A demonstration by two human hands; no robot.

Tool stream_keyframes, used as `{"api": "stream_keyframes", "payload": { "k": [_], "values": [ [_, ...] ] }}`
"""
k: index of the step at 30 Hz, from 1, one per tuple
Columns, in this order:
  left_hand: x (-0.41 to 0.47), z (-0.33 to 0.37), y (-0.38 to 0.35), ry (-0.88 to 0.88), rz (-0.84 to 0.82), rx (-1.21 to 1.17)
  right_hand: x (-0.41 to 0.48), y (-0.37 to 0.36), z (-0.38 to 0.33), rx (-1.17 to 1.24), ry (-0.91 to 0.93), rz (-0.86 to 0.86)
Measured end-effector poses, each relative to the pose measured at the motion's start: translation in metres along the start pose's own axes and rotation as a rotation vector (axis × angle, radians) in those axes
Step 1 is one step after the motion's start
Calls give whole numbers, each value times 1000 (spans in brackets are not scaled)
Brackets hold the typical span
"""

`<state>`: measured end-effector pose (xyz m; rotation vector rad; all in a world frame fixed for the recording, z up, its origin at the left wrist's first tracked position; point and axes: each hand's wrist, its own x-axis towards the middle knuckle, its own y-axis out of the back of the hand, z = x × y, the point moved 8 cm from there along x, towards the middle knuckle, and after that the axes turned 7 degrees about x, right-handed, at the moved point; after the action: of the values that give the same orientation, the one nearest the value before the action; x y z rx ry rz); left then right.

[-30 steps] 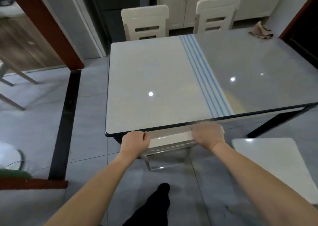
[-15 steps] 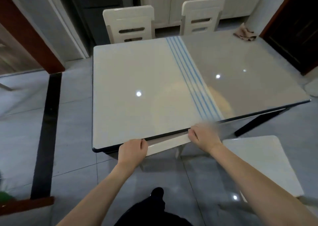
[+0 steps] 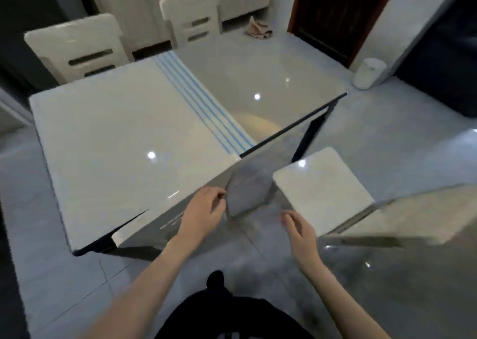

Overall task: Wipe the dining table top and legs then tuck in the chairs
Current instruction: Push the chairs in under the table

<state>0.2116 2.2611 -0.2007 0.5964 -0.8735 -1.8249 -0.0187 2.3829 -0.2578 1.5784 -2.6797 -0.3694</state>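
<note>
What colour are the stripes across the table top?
Light blue thin parallel stripes on the glossy white-and-grey table top; head view.

One table (image 3: 116, 132); three chairs (image 3: 77, 52) plainly seen; one cloth (image 3: 258, 30); one bin (image 3: 369, 76); two hands (image 3: 204, 209)

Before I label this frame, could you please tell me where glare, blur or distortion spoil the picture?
Head view: round glare spots on the table top and the near chair seat; heavy motion smear along the table's near edge, between the left hand and right hand, and at the right border; wide-angle bending of straight edges; the far cloth is readable.
</note>
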Motion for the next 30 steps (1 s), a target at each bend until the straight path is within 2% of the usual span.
{"api": "stream_keyframes", "payload": {
  "k": [4, 8, 10, 16, 19, 26, 30],
  "values": [
    [-24, 16, -87, 46, -405, -87, -62, 78, 78, 113, -213, 239],
    [-55, -6, -146, 117, -546, -36, -128, 131, 153, 227, -437, 458],
    [-65, -11, -159, 165, -581, -33, -147, 150, 174, 294, -491, 539],
    [-50, -13, -181, 233, -585, -44, -132, 199, 176, 356, -468, 610],
    [-21, 8, -197, 195, -588, -66, -105, 227, 175, 344, -419, 651],
    [76, 110, -255, 17, -689, -53, -52, 314, 172, 317, -391, 862],
    [127, 187, -284, -122, -769, -20, -24, 374, 138, 284, -278, 998]
  ]
}}
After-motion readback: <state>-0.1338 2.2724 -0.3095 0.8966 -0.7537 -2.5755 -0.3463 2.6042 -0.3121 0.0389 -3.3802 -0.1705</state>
